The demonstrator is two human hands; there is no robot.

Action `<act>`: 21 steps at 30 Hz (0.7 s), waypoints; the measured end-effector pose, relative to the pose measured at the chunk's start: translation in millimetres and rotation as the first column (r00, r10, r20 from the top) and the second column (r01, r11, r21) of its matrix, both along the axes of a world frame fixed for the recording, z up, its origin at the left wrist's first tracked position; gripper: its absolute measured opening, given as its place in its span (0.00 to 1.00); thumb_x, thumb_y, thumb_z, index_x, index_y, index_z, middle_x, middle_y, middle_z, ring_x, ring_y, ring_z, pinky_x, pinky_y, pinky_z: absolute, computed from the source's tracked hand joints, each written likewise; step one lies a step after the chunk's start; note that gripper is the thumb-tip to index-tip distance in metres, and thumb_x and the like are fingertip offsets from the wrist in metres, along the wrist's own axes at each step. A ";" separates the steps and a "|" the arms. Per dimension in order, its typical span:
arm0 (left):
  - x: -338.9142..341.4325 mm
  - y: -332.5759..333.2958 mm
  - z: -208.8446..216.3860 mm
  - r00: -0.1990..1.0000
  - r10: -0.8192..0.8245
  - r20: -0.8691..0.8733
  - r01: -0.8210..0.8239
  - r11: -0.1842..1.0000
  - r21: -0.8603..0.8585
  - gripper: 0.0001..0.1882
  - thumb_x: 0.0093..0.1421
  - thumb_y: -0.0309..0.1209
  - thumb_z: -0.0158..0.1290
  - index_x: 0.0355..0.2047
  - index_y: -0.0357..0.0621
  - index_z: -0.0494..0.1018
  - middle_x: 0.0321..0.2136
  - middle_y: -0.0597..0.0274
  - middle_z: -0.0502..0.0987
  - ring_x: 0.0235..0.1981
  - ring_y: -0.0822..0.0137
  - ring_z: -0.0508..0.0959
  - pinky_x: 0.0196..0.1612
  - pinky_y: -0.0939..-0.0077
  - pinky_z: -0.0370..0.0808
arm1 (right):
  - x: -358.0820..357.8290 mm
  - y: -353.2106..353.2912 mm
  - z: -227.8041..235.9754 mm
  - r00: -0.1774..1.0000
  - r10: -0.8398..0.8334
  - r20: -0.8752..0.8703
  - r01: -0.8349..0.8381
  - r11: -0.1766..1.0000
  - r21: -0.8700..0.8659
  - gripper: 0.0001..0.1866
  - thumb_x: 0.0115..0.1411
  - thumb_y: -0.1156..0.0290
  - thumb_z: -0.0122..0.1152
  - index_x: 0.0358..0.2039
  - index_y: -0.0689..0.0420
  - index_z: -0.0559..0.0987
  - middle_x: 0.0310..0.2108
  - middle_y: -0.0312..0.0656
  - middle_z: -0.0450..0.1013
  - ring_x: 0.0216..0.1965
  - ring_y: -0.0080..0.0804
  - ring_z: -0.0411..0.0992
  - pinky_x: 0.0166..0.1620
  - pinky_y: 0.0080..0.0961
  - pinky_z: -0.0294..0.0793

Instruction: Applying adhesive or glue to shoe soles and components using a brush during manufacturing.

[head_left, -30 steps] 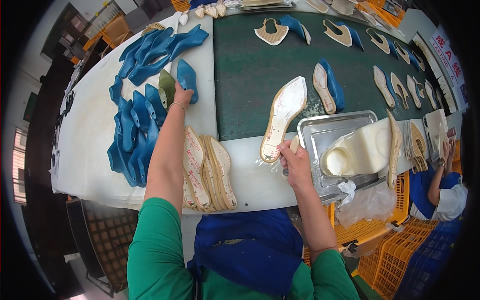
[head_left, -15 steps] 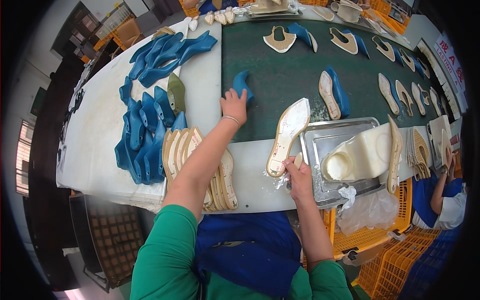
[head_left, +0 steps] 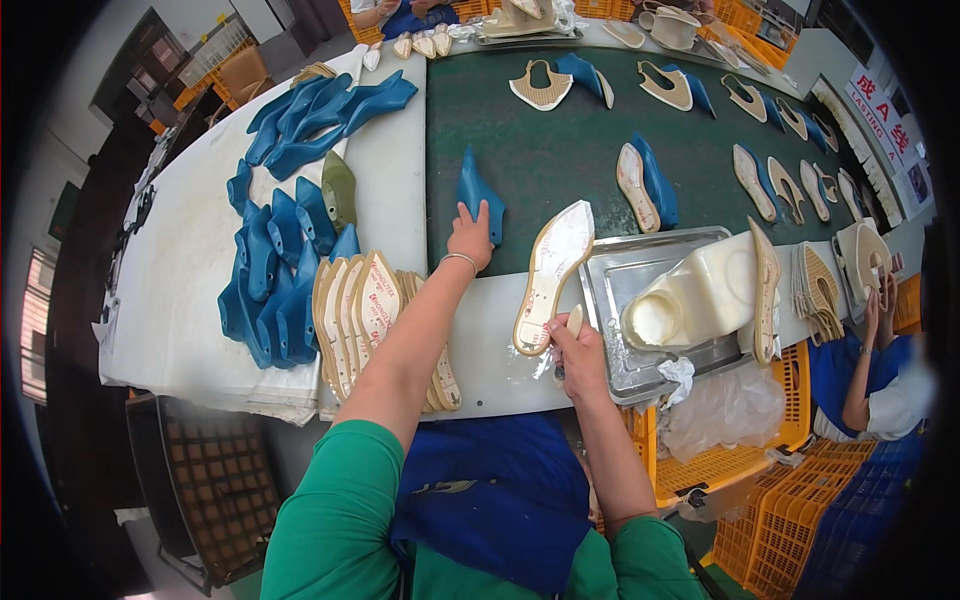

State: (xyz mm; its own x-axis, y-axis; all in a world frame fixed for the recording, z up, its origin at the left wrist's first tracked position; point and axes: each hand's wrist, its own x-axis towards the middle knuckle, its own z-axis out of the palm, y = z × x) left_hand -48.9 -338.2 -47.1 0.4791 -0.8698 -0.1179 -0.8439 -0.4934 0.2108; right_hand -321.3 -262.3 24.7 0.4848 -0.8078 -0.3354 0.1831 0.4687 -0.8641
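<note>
My left hand [head_left: 468,238] is closed around the near end of a blue shoe last [head_left: 478,190], whose pointed end faces away on the green surface. In my right hand [head_left: 583,362] is a pale insole [head_left: 553,275] with a tan edge, held by its heel with the pointed toe up. A slim light wooden handle [head_left: 574,320], perhaps a brush, sticks up between the same fingers; its lower end is unclear. Right of that hand, a metal tray [head_left: 610,375] carries a cut-open plastic jug [head_left: 705,298] with white paste inside. Another insole [head_left: 765,290] leans against the jug.
A stack of insoles [head_left: 345,315] stands beside my left forearm. Several blue lasts [head_left: 285,250] and a green one [head_left: 338,190] lie farther left. Paired insoles and lasts [head_left: 655,185] line the green belt [head_left: 540,150]. A co-worker's hands [head_left: 880,300] show at right.
My left hand has settled lower around the blue last, which has turned and shifted nearer. The insole stays in my right hand. The whole view has shifted slightly.
</note>
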 end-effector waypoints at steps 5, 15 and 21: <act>-11.0 21.4 32.0 0.983 -0.055 0.175 0.078 0.989 -0.127 0.36 0.59 0.38 0.59 0.65 0.54 0.58 0.66 0.44 0.55 0.61 0.45 0.66 0.57 0.64 0.70 | -1.7 -4.7 0.7 0.997 -0.037 0.061 0.033 0.998 0.056 0.05 0.62 0.70 0.60 0.34 0.57 0.77 0.23 0.32 0.73 0.18 0.14 0.62 0.21 0.13 0.57; -72.8 165.4 104.4 -0.046 -0.230 -0.972 -0.239 0.947 -0.213 0.20 0.71 0.43 0.43 0.50 0.41 0.74 0.38 0.68 0.79 0.40 0.79 0.76 0.44 0.82 0.72 | 16.8 10.7 22.5 0.996 -0.042 0.077 0.049 0.995 -0.092 0.06 0.62 0.70 0.60 0.35 0.59 0.77 0.25 0.33 0.74 0.19 0.14 0.62 0.22 0.12 0.58; -95.9 188.9 122.1 -0.136 -0.369 -0.919 -0.399 0.870 -0.290 0.22 0.69 0.36 0.47 0.59 0.40 0.65 0.47 0.64 0.75 0.47 0.75 0.74 0.51 0.77 0.71 | 19.8 39.8 45.9 0.973 0.226 -0.046 -0.231 0.943 -0.239 0.07 0.63 0.70 0.59 0.34 0.60 0.79 0.25 0.30 0.73 0.22 0.13 0.63 0.25 0.13 0.60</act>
